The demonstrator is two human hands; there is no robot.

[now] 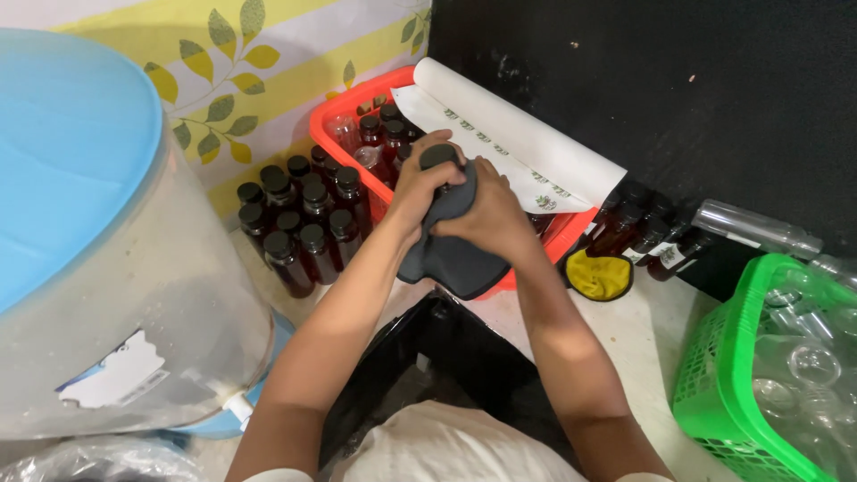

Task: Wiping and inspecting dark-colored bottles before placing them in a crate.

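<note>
My left hand [423,183] grips a dark bottle with a black cap [438,156], held over the red basket [332,114]. My right hand [491,214] presses a dark grey cloth [452,254] around the bottle's body, so most of the bottle is hidden. The cloth hangs down below both hands. The red basket holds several more dark capped bottles [382,134]. A roll of white label paper [522,134] lies across the basket's right side.
Several capped dark bottles [299,219] stand on the floor left of the basket. A large clear drum with a blue lid [98,241] fills the left. Labelled bottles [647,234] and a yellow cloth [598,275] lie right. A green basket [714,384] holds empty clear bottles.
</note>
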